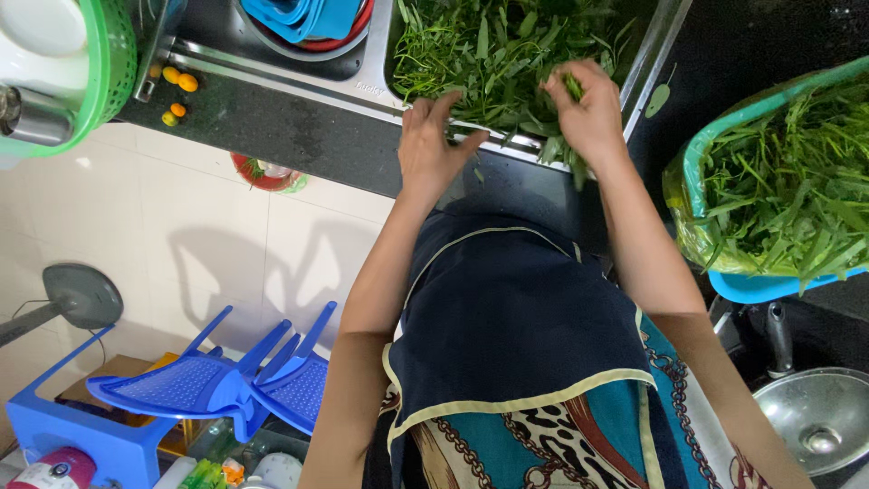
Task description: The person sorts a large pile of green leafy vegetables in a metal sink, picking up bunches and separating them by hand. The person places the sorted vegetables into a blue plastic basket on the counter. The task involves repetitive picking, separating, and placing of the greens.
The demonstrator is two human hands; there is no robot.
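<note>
Hands over sink (pixel 643 54) at 12 o'clock: left hand (pixel 433 145) spread flat on leafy greens (pixel 489 54) at rim; right hand (pixel 588 109) pinched around a greens stem. Basket of greens (pixel 778 181) at 3 o'clock.

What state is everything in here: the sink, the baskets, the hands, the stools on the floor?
Sink: full of leafy greens.
Left hand: fingers spread, flat on the sink's rim.
Right hand: fingers pinched on a stem.
Blue basket: lined with a bag, heaped with greens.
Blue stools: tipped on their sides.
Steel bowl: empty.
</note>
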